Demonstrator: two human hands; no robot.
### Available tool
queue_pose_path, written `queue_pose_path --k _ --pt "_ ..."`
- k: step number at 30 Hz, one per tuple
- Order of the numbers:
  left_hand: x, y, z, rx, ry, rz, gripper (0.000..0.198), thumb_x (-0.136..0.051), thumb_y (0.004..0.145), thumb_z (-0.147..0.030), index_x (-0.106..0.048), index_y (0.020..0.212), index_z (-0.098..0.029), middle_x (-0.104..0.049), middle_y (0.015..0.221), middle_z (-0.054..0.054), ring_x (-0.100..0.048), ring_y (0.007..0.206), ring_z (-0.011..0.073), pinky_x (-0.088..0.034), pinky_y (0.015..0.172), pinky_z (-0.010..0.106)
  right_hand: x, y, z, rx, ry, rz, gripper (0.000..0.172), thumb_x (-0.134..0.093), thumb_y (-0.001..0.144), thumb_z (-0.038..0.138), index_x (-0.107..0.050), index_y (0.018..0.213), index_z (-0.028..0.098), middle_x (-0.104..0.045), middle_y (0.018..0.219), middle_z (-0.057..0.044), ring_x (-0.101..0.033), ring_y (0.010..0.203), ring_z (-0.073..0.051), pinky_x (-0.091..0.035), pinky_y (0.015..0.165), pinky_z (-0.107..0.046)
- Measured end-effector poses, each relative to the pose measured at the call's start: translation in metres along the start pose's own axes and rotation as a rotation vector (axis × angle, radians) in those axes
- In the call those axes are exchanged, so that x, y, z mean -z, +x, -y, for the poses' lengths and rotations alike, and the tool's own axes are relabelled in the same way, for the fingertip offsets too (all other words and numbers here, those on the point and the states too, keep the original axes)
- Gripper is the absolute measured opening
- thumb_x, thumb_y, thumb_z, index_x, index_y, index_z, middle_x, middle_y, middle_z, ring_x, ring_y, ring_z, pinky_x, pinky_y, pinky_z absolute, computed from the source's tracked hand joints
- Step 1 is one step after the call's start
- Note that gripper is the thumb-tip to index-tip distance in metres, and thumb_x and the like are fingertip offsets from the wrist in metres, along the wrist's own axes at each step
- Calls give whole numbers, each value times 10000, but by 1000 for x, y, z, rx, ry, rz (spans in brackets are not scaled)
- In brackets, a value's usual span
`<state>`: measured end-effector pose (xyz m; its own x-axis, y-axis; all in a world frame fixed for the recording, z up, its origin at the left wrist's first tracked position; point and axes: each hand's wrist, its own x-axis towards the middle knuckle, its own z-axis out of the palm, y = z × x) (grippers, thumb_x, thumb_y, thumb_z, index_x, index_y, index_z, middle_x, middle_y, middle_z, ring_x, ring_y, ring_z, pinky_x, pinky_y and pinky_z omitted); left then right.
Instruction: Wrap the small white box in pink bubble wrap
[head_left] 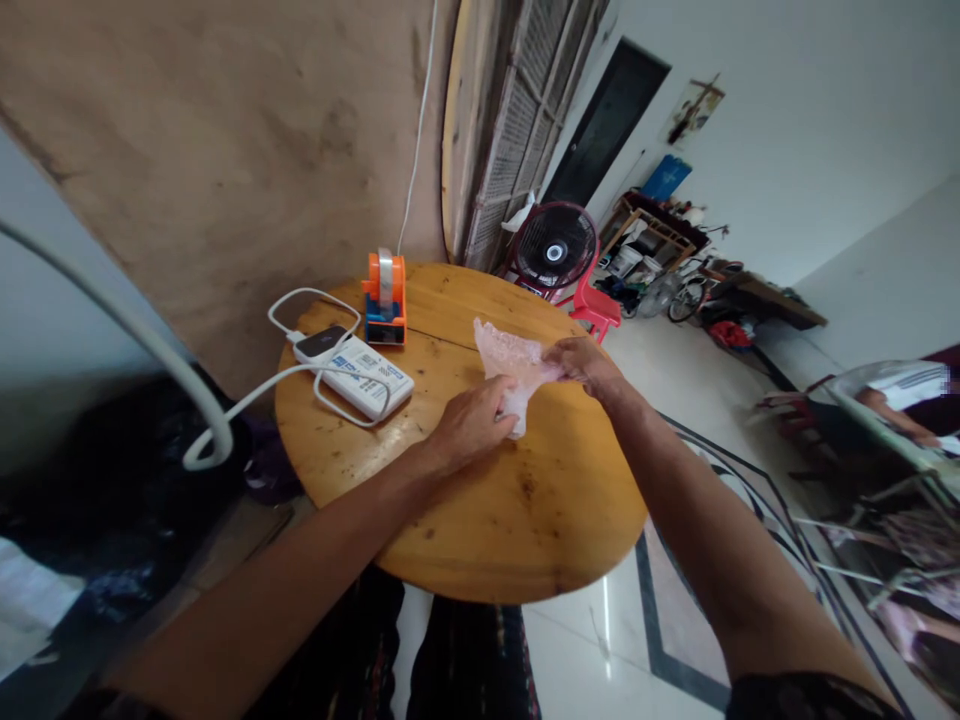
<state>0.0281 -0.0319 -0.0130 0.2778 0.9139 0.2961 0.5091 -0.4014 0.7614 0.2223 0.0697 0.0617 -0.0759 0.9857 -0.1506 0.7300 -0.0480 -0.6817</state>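
A crumpled, translucent pinkish sheet (504,348) that looks like bubble wrap is stretched between my hands above the round wooden table (480,540). My left hand (474,420) is closed on its near lower part. At its right end, my right hand (585,362) pinches a gathered bit of it. Part of the sheet is hidden behind the left fingers, and whether anything is wrapped inside I cannot tell.
On the table's left lie a white power bank (367,375) with a looped white cable (259,395) and an orange and blue tape dispenser (385,300). Beyond the table stand a fan (555,250) and a red chair (596,305). Another person's arm (892,410) shows at far right.
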Motion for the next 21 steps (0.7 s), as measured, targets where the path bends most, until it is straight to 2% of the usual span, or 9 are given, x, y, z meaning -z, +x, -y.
queue_pose_path --k 3,5,11,13,17,21 --pt "-1 0 0 8 9 -5 463 -559 790 -257 -558 1251 -209 -647 920 16 -601 793 183 -459 759 297 -2 -2 -12 -23 43 -53 76 -621 692 214 -565 662 174 -532 573 6 -454 523 -105 -366 509 -232" --pt "-1 0 0 12 20 -5 440 -556 788 -257 -572 1225 -205 -641 898 11 -589 769 176 -451 732 292 -2 -2 -13 22 65 -25 54 -628 683 207 -593 691 167 -559 603 8 -465 538 -99 -367 516 -222" --pt "0 0 -3 11 30 -6 389 -550 793 -253 -591 1175 -200 -605 837 -10 -557 719 151 -418 671 270 4 16 -7 158 111 255 166 -724 606 174 -660 759 162 -642 678 10 -542 600 -109 -422 577 -221" --pt "1 1 -5 24 25 10 393 -555 794 -256 -590 1182 -197 -610 846 -7 -556 720 148 -416 667 266 5 25 -3 169 120 270 169 -740 596 154 -672 750 165 -649 664 12 -545 583 -109 -428 575 -226" --pt "4 3 -8 54 36 46 410 -569 791 -260 -593 1196 -202 -629 865 1 -564 733 157 -421 674 275 3 37 3 185 109 286 69 -747 632 169 -682 657 165 -629 591 9 -525 525 -104 -403 529 -232" --pt "5 4 -12 49 134 50 390 -575 790 -245 -598 1179 -224 -650 884 13 -588 805 192 -440 754 319 3 39 -1 177 175 240 92 -732 665 184 -665 605 169 -619 562 4 -529 523 -107 -404 519 -225"
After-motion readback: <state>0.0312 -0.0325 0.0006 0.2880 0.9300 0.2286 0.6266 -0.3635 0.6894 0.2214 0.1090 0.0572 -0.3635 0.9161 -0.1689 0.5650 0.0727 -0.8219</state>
